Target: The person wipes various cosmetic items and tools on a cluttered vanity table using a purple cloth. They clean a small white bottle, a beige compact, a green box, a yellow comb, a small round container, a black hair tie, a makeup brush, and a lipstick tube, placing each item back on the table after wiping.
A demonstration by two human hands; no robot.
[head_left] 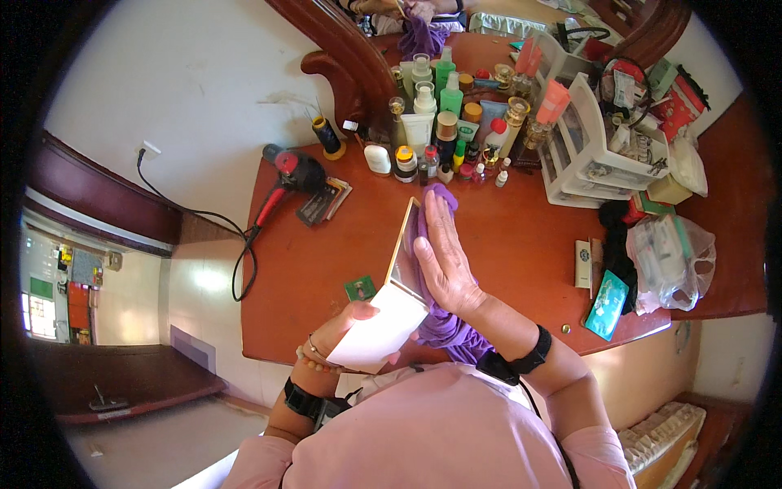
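My left hand (346, 328) is closed around the white panel (379, 326) of a folding mirror, thumb on top and fingertips showing at the far side. The mirror's gold-edged upper panel (402, 257) stands tilted up from the white one. Flat against that upper panel lies my right hand (446, 265), fingers stretched out and thumb apart, pressing a purple cloth (441, 196) to it. The rest of the cloth hangs down below my right wrist toward my lap. A small green packet (359, 288) lies on the table close to my left hand.
On the reddish-brown table (521, 244), a hair dryer (297, 173) with its cord lies left. Several cosmetic bottles (448, 134) stand before a wall mirror (489, 49). At right are a white drawer box (595, 163), a plastic bag (672, 257) and a teal packet (608, 303).
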